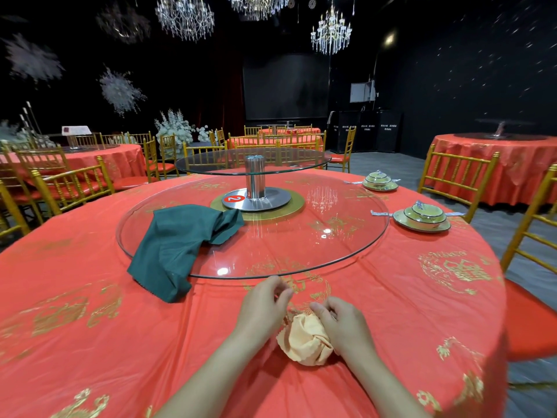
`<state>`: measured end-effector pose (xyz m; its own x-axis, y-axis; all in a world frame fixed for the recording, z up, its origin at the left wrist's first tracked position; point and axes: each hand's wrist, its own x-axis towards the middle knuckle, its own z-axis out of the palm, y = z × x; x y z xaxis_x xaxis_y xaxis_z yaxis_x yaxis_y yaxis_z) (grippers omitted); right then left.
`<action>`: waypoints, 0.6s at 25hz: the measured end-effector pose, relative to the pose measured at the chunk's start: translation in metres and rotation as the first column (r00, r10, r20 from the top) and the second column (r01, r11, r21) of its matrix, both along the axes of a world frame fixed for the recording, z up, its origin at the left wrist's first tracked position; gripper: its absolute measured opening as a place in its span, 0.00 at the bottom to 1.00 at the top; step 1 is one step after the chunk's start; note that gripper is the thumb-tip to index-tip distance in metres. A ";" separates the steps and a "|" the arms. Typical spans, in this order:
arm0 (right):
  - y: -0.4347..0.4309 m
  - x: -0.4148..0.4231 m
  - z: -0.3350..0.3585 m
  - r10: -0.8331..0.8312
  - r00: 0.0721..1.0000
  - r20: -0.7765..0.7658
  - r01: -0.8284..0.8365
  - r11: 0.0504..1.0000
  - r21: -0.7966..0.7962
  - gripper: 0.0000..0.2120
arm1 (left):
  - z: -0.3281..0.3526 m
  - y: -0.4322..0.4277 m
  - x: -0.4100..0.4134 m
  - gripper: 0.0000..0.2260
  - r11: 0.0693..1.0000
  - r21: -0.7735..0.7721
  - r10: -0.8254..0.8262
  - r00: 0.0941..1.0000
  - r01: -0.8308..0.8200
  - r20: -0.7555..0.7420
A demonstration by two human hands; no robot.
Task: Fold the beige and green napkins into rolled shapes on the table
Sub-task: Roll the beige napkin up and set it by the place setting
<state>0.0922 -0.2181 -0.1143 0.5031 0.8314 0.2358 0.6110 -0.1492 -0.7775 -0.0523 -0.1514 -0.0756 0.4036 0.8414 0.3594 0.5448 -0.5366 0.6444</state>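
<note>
beige napkin (306, 339) bunched into a rolled wad on surface (391, 312); green napkin (177, 245) unfolded, crumpled, draped over glass turntable (331, 236) edge.

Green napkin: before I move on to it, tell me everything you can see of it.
The green napkin is a dark green, soft-looking cloth, unfolded and loosely rumpled, not rolled. Its far part lies on the glass turntable, with a bunched corner pointing right. Its near part drapes over the glass rim onto the red tablecloth, where a zigzag-cut edge shows. The left hand and right hand are both clear of it.
</note>
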 end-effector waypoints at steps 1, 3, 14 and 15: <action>0.001 0.001 -0.001 -0.002 1.000 -0.001 0.002 1.000 0.003 0.19 | 0.000 -0.006 -0.006 0.06 0.999 0.041 -0.027 0.995 0.023 0.100; 0.002 0.001 -0.003 -0.005 1.000 -0.012 0.005 1.000 0.008 0.19 | -0.003 -0.019 -0.017 0.11 0.986 0.065 -0.158 0.984 0.152 0.087; -0.001 0.008 0.004 0.033 0.994 -0.108 -0.034 0.999 -0.012 0.16 | -0.015 -0.037 -0.022 0.31 0.953 0.005 -0.297 0.939 0.302 -0.175; -0.004 0.013 0.006 0.049 0.992 -0.117 -0.047 0.999 0.016 0.16 | -0.016 -0.038 -0.022 0.34 0.946 0.001 -0.315 0.924 0.323 -0.217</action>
